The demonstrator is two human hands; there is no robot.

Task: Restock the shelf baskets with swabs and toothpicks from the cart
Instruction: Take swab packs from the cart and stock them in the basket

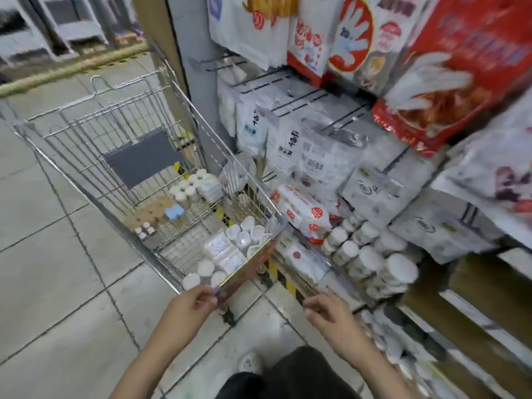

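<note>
The left hand (pixel 193 301) curls its fingers round the near end of the cart's orange handle bar (pixel 247 264), gripping it. The right hand (pixel 328 311) hangs just right of the bar with fingers loosely bent, holding nothing. Beyond them the wire cart (pixel 121 133), thin steel mesh, carries round white-lidded tubs (pixel 244 234) and flat clear packs of swabs (pixel 221 251) at its near end (more small jars sit farther in). To the right, the low shelf basket (pixel 371 263) holds stacked cylindrical white-capped jars; glossy plastic bags (pixel 316 162) hang above.
</note>
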